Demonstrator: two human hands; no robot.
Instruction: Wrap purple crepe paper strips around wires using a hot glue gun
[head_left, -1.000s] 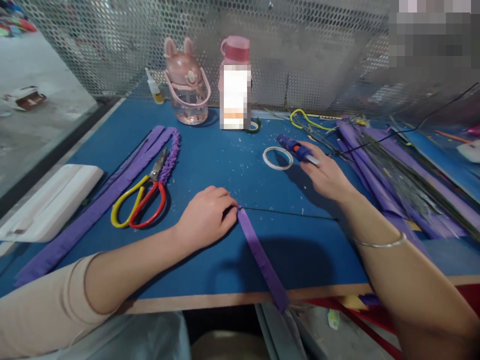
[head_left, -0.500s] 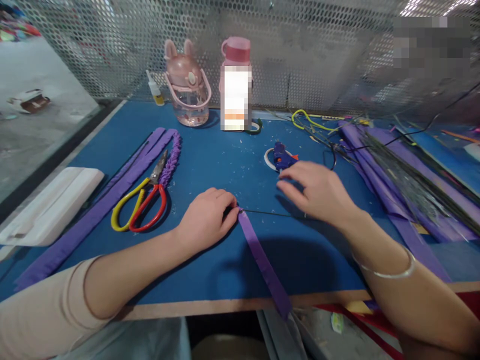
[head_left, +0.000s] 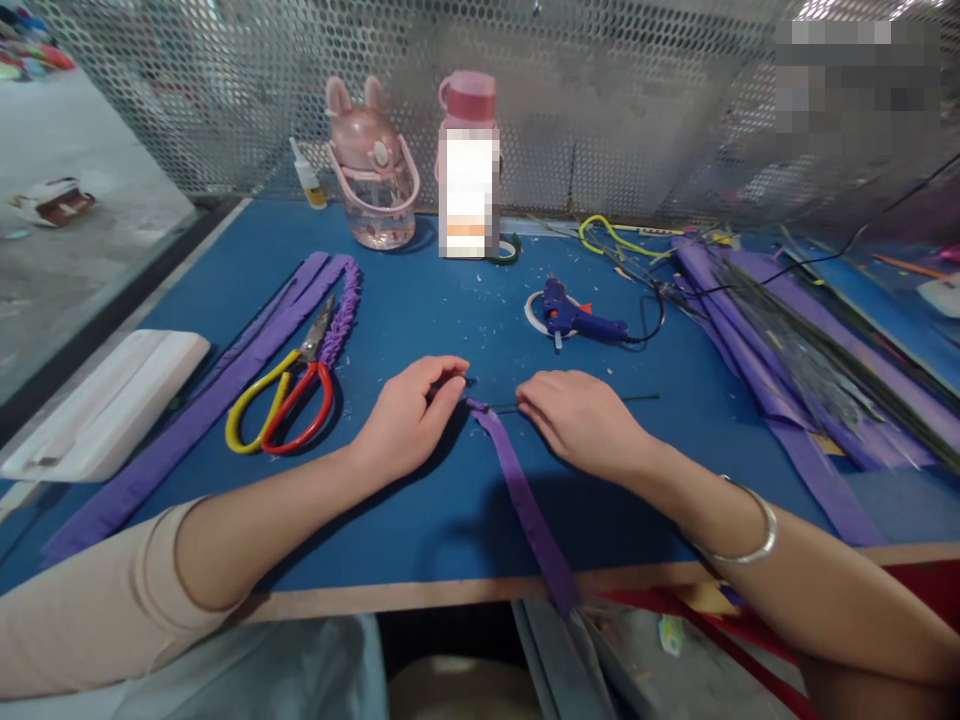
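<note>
A thin dark wire (head_left: 637, 398) lies roughly crosswise in front of me, one end bound up with a narrow purple ribbon strip (head_left: 525, 490). My right hand (head_left: 589, 415) is closed, its fingertips pinching the wire just right of the ribbon's upper end. Just left of that end is my left hand (head_left: 412, 415), its fingers curved and thumb slightly apart, seemingly off the ribbon; a small dark bit shows by its fingertips. From the wire the ribbon slants down over the table's front edge. Behind my right hand a blue glue gun (head_left: 581, 315) rests on a white ring.
Scissors (head_left: 289, 395) with yellow and red handles lie at left, beside purple strips (head_left: 202, 420), a ruffled purple piece (head_left: 341, 320) and a white box-like object (head_left: 105, 400). Bottles (head_left: 375, 190) stand at the back. Purple material (head_left: 750, 330) and stems are heaped at right.
My right hand has come down and left from near the glue gun and now grips the wire. My left fingers have loosened and shifted slightly away from the ribbon's end.
</note>
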